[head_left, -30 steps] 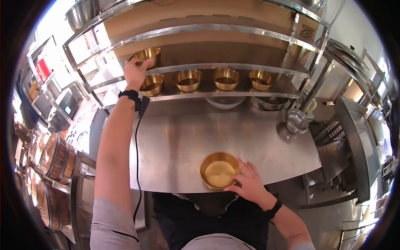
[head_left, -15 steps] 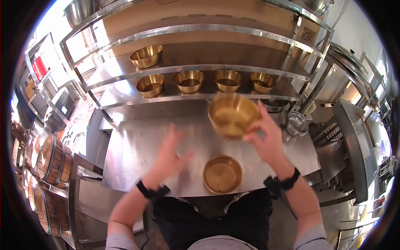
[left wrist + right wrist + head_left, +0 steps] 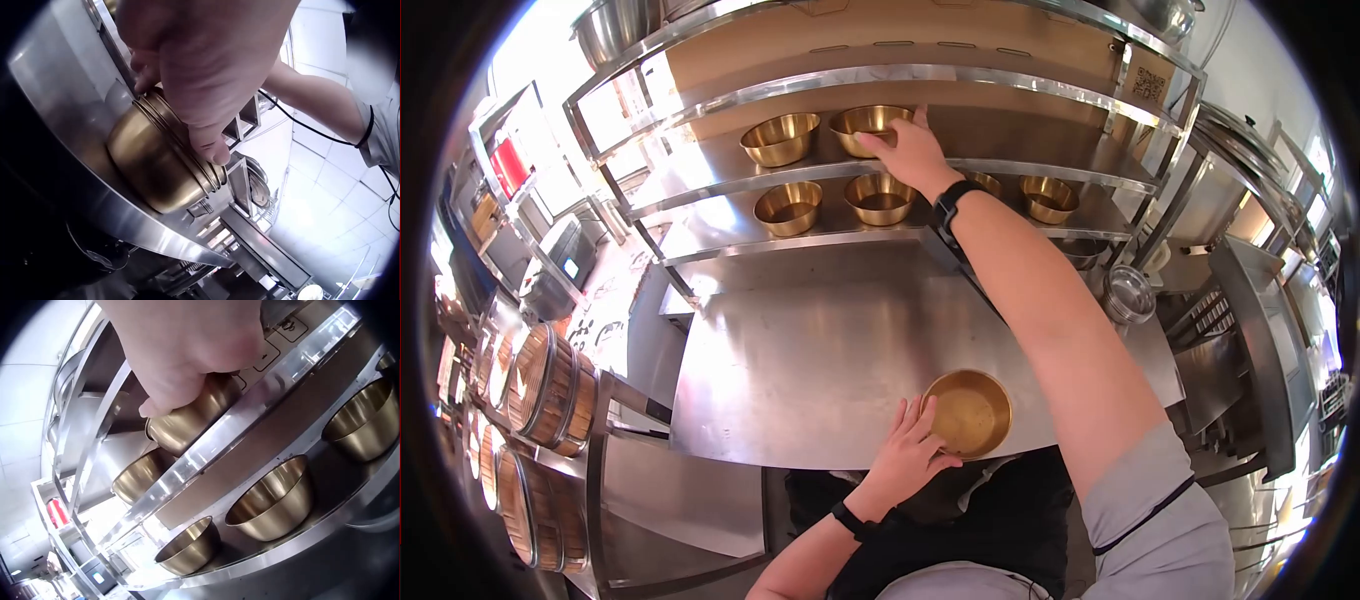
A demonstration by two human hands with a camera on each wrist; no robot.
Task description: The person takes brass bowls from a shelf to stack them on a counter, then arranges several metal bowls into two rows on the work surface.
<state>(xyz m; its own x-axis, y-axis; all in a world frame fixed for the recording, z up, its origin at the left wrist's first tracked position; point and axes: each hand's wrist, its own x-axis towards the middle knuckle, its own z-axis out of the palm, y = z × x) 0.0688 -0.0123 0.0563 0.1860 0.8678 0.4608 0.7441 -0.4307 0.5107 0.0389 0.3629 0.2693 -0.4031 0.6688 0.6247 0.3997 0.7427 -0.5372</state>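
My right hand (image 3: 918, 158) reaches up to the upper shelf and grips the rim of a brass bowl (image 3: 863, 132), with another brass bowl (image 3: 780, 142) standing at its left. The right wrist view shows my thumb and palm over the gripped bowl (image 3: 194, 419); the other fingers are hidden there. Down at the table's front edge, my left hand (image 3: 903, 460) holds the left side of a brass bowl stack (image 3: 970, 415). Several nested rims show on that stack (image 3: 156, 156) in the left wrist view, thumb and fingers at the rims.
Brass bowls (image 3: 788, 210) stand in a row on the lower shelf, one partly behind my right wrist. Glass-like bowls (image 3: 1128, 295) sit at the steel table's (image 3: 800, 350) right end. Wooden buckets (image 3: 550, 390) stand at the left.
My right hand has carried its bowl from above the table to the upper shelf. My left hand has moved right and taken hold of the stack on the table.
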